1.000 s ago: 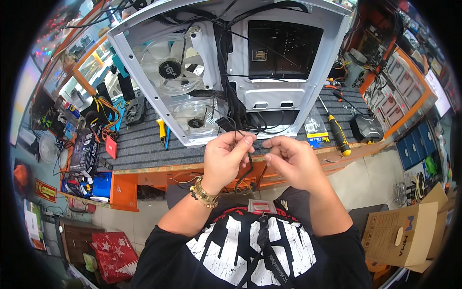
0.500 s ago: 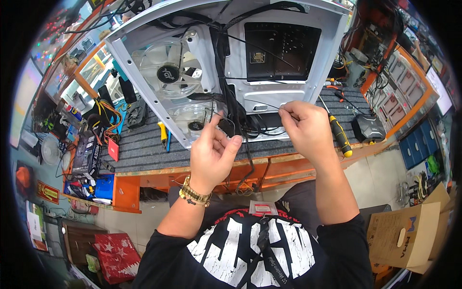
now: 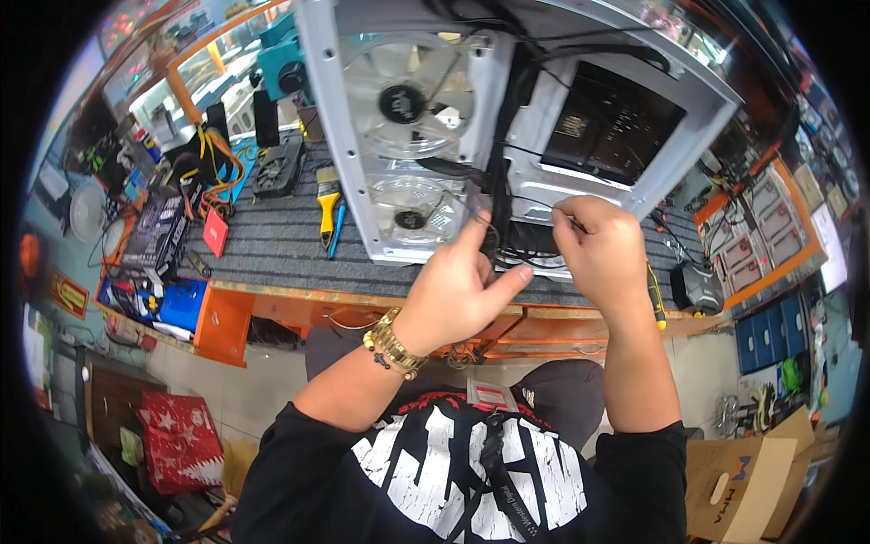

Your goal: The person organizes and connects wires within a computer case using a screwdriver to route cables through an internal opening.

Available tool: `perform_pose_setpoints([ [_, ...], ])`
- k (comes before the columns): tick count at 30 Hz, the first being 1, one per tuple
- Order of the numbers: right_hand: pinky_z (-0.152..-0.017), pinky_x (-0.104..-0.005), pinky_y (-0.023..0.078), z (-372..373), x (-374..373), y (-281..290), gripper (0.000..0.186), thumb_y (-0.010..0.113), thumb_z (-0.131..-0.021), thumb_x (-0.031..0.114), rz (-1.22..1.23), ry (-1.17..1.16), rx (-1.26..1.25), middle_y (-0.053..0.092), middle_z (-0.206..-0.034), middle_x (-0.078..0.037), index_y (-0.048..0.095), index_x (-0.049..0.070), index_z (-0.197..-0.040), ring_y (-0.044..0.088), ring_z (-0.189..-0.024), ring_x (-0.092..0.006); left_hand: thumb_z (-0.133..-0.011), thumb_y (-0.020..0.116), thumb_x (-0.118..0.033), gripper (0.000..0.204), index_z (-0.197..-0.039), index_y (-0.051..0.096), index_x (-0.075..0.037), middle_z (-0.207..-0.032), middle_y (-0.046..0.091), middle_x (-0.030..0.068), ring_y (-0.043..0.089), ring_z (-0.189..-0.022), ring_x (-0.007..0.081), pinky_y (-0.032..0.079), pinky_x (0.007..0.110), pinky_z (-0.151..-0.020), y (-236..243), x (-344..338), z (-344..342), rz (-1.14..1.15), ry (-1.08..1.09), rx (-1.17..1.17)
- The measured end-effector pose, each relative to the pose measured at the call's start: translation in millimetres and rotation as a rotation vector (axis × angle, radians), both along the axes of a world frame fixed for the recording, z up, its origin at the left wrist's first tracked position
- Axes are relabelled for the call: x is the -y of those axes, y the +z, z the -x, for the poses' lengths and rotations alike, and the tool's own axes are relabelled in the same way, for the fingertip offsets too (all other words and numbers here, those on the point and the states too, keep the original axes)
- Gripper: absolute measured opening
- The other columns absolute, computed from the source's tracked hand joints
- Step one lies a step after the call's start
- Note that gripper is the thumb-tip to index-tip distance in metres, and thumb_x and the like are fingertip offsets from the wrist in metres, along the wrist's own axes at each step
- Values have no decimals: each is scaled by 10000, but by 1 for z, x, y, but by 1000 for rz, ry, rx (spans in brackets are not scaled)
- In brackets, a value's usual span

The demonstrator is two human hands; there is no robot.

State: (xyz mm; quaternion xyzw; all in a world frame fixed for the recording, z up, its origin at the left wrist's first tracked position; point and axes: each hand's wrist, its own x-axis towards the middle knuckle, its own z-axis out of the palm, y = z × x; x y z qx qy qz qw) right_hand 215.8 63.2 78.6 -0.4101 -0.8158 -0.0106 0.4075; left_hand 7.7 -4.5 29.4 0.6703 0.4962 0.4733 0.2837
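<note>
Head view: inside the white computer case (image 3: 348,127), seemingly tidying the dark cable bundle (image 3: 501,163) down its middle, spreading the left hand (image 3: 462,290) open beside it, apparently pinching a thin black strand (image 3: 534,199) in the right hand (image 3: 603,249), likely needing steady tension next.

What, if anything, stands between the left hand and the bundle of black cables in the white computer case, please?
Nothing visible does: the left hand reaches to the black cables through the open side of the white computer case. Whether it touches them is hard to tell.
</note>
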Motion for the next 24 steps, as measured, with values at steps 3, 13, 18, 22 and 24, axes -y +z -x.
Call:
perform_pose_setpoints([
  [3, -742, -471, 599, 4, -5, 7, 90, 778, -922, 108, 42, 2, 54, 774, -907, -174, 791, 28, -961, 753, -817, -404, -956, 865, -347, 1011, -1602, 316, 204, -598, 624, 82, 614, -502, 191, 477, 365, -525, -1, 4, -8, 3, -36, 7],
  [13, -696, -454, 573, 24, -7, 21, 126, 776, -937, 129, 139, -28, 153, 755, -832, -201, 794, 5, -939, 742, -757, -395, -941, 554, -103, 598, -1453, 563, 205, -635, 631, 280, 667, -599, 476, 540, 561, -619, -3, 2, 18, -241, -9, -104],
  [18, -689, -449, 574, 26, -6, 24, 136, 778, -929, 133, 165, -61, 147, 751, -815, -201, 790, -3, -935, 739, -738, -392, -970, 516, -31, 508, -1444, 690, 23, -706, 701, 181, 674, -631, 410, 571, 484, -649, -5, -15, 45, -279, -121, -29],
  [22, -692, -451, 575, 27, -7, 26, 139, 780, -930, 138, 172, -26, 142, 751, -812, -203, 791, -1, -938, 739, -743, -403, -976, 626, -50, 410, -1365, 755, -53, -720, 689, 152, 682, -628, 384, 569, 487, -636, -12, -31, 45, -576, 133, -315],
  [24, -692, -452, 575, 26, -9, 24, 138, 780, -931, 137, 157, -11, 135, 750, -811, -205, 792, -1, -941, 739, -745, -409, -967, 709, -100, 330, -1290, 775, -91, -720, 683, 109, 689, -628, 348, 564, 461, -584, -14, -36, 43, -597, 228, -441],
])
